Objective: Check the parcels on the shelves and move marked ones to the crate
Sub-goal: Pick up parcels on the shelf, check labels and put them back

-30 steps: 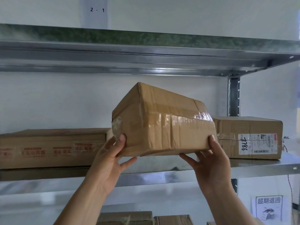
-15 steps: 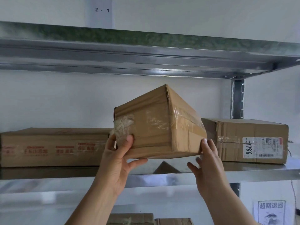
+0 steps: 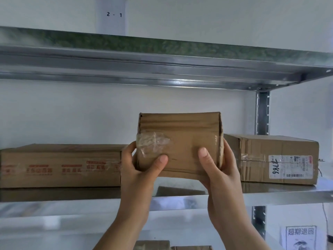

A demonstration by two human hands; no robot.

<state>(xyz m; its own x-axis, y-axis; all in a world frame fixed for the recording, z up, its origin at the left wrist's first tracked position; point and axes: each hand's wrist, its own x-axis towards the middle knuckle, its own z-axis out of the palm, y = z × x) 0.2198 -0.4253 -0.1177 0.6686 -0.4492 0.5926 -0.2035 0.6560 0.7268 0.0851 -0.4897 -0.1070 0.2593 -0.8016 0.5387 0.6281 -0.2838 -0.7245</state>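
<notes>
**While held up for checking, parcel (image 3: 180,134) shows one end**

Left hand (image 3: 142,170) and right hand (image 3: 219,170) each grip a lower corner, thumbs across the near face, likely to read it. It hangs just above the shelf (image 3: 270,192), between a flat box (image 3: 61,165) and a labelled box (image 3: 270,156).

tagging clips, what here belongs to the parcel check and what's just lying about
Job: small brown cardboard box in left hand and right hand; long red-printed brown carton; white-labelled brown carton; grey metal shelf.
Lying about: white wall tag; printed paper notice.
</notes>
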